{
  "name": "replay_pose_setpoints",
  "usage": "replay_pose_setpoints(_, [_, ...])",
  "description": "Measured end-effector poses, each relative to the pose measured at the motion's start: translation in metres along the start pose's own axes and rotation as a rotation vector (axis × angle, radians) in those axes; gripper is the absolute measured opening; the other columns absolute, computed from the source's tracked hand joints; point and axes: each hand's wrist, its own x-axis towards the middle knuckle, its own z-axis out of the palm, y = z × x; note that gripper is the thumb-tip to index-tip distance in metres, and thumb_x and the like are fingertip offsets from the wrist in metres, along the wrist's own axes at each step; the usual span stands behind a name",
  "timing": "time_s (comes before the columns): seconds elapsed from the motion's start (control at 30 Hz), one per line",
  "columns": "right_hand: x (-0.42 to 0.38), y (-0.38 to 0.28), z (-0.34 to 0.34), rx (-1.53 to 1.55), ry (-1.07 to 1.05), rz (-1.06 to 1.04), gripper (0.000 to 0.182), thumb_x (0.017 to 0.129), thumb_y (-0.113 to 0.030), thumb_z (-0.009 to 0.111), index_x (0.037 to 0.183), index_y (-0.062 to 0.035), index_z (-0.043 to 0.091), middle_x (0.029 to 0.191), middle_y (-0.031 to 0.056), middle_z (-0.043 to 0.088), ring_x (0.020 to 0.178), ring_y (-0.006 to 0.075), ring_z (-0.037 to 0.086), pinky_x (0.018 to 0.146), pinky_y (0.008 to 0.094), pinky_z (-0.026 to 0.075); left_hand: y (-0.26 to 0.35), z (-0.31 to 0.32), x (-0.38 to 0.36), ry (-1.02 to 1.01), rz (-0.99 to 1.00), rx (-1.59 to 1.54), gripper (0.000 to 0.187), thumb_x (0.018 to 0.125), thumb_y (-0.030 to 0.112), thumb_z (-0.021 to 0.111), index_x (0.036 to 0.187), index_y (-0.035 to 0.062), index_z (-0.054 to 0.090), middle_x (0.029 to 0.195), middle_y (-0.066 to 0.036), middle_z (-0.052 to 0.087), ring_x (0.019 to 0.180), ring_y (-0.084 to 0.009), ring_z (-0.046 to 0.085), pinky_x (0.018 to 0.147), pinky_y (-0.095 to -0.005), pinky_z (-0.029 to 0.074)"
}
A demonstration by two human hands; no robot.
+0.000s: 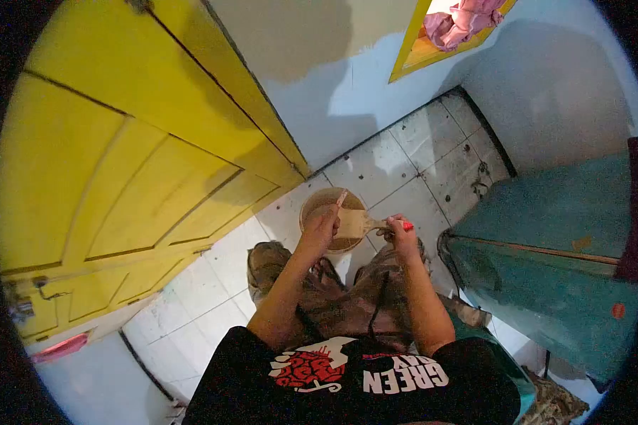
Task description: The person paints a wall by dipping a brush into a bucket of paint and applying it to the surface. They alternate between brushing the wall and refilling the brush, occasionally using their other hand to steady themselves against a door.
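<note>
Between my knees a round bucket (pixel 309 206) stands on the tiled floor, with beige material on its inner wall. My right hand (pixel 402 244) is closed round the handle of a wide putty knife, a bit of red showing past the fingers. The flat putty knife (pixel 351 224) is coated in beige and points left over the bucket. My left hand (pixel 322 225) is closed at the far edge of the blade, on a thin pale strip (pixel 342 197) that sticks up past its fingers. The strip's lower part is hidden by the hand.
A yellow panelled door (pixel 142 163) rises on the left. To the right stands a green cabinet-like piece (pixel 546 248). Dark crumbs and debris (pixel 480 180) dot the white tiles (pixel 411 145) by the wall. Pink cloth (pixel 461 25) hangs at a yellow-framed opening.
</note>
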Motion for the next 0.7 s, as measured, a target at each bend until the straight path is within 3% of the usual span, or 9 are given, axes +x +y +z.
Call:
replay_pose_setpoints(0.07, [0.009, -0.007, -0.004, -0.183, -0.008, -0.074, 0.016, 0.083, -0.022, 0.057, 0.081, -0.0076, 0.051, 0.077, 0.005, 0.059, 0.066, 0.0163, 0.059, 0.06, 0.0301, 0.045, 0.006, 0.004, 0.005, 0.004, 0.044, -0.107, 0.049, 0.089, 0.048, 0.041, 0.073, 0.0033, 0.05, 0.064, -0.004, 0.046, 0.058, -0.0139, 0.043, 0.054, -0.0296, 0.037])
replay_pose_setpoints(0.1, [0.056, 0.022, -0.044, -0.241, -0.016, -0.18, 0.016, 0.083, -0.022, 0.057, 0.081, -0.0076, 0.051, 0.077, 0.005, 0.059, 0.066, 0.0163, 0.059, 0.06, 0.0301, 0.045, -0.047, 0.03, 0.061, -0.017, 0.154, -0.152, 0.049, 0.089, 0.048, 0.041, 0.073, 0.0033, 0.05, 0.064, -0.004, 0.046, 0.058, -0.0139, 0.043, 0.054, -0.0296, 0.037])
replay_pose_setpoints(0.2, [0.072, 0.066, -0.036, -0.185, 0.011, -0.134, 0.015, 0.084, -0.022, 0.056, 0.082, -0.0072, 0.052, 0.074, 0.0042, 0.057, 0.064, 0.0152, 0.056, 0.06, 0.0308, 0.045, -0.083, 0.018, 0.075, 0.084, 0.291, -0.063, 0.051, 0.09, 0.049, 0.038, 0.07, 0.0033, 0.05, 0.062, -0.003, 0.044, 0.056, -0.0135, 0.042, 0.052, -0.0292, 0.036])
replay_pose_setpoints(0.3, [0.104, 0.091, -0.054, -0.136, 0.055, -0.3, 0.015, 0.083, -0.022, 0.056, 0.084, -0.0068, 0.053, 0.074, 0.0034, 0.055, 0.067, 0.0142, 0.055, 0.06, 0.031, 0.046, -0.122, 0.02, 0.113, 0.116, 0.446, 0.108, 0.054, 0.089, 0.052, 0.036, 0.07, 0.0035, 0.05, 0.061, -0.003, 0.045, 0.055, -0.0138, 0.043, 0.052, -0.0285, 0.036])
replay_pose_setpoints(0.37, [0.098, 0.09, -0.049, -0.082, 0.078, -0.364, 0.016, 0.082, -0.022, 0.056, 0.086, -0.0068, 0.054, 0.075, 0.0031, 0.053, 0.071, 0.0138, 0.053, 0.06, 0.0309, 0.046, -0.14, 0.017, 0.128, 0.18, 0.338, 0.047, 0.057, 0.087, 0.057, 0.033, 0.075, 0.0035, 0.051, 0.061, -0.003, 0.047, 0.054, -0.0153, 0.045, 0.051, -0.029, 0.037])
replay_pose_setpoints(0.4, [0.109, 0.099, -0.052, 0.023, 0.076, -0.366, 0.016, 0.082, -0.023, 0.055, 0.084, -0.0077, 0.053, 0.078, 0.0027, 0.055, 0.073, 0.0138, 0.054, 0.058, 0.0305, 0.044, -0.135, 0.017, 0.125, 0.137, 0.285, -0.142, 0.06, 0.086, 0.061, 0.032, 0.076, 0.0051, 0.052, 0.059, -0.002, 0.045, 0.05, -0.0144, 0.042, 0.048, -0.0286, 0.035])
replay_pose_setpoints(0.53, [0.109, 0.088, -0.044, 0.146, -0.036, -0.376, 0.015, 0.083, -0.024, 0.053, 0.082, -0.0091, 0.053, 0.078, 0.0027, 0.057, 0.069, 0.0145, 0.054, 0.055, 0.0293, 0.042, -0.128, 0.017, 0.1, 0.209, 0.312, -0.342, 0.062, 0.085, 0.064, 0.029, 0.073, 0.0078, 0.052, 0.055, 0.001, 0.04, 0.047, -0.012, 0.037, 0.045, -0.0264, 0.031])
replay_pose_setpoints(0.6, [0.101, 0.061, -0.028, 0.178, -0.05, -0.239, 0.016, 0.084, -0.025, 0.052, 0.081, -0.0096, 0.052, 0.077, 0.0031, 0.059, 0.066, 0.0149, 0.055, 0.053, 0.0288, 0.04, -0.127, 0.009, 0.101, 0.112, 0.283, -0.489, 0.062, 0.085, 0.066, 0.027, 0.07, 0.0106, 0.05, 0.053, 0.003, 0.037, 0.045, -0.0101, 0.032, 0.042, -0.0243, 0.027])
replay_pose_setpoints(0.7, [0.123, 0.035, -0.006, 0.418, -0.178, -0.354, 0.018, 0.085, -0.027, 0.052, 0.087, -0.0094, 0.054, 0.076, 0.0036, 0.06, 0.064, 0.0159, 0.056, 0.054, 0.0286, 0.041, -0.145, 0.0, 0.139, 0.124, 0.339, -0.502, 0.062, 0.085, 0.066, 0.025, 0.07, 0.0112, 0.05, 0.054, 0.003, 0.038, 0.043, -0.0099, 0.032, 0.041, -0.0244, 0.026])
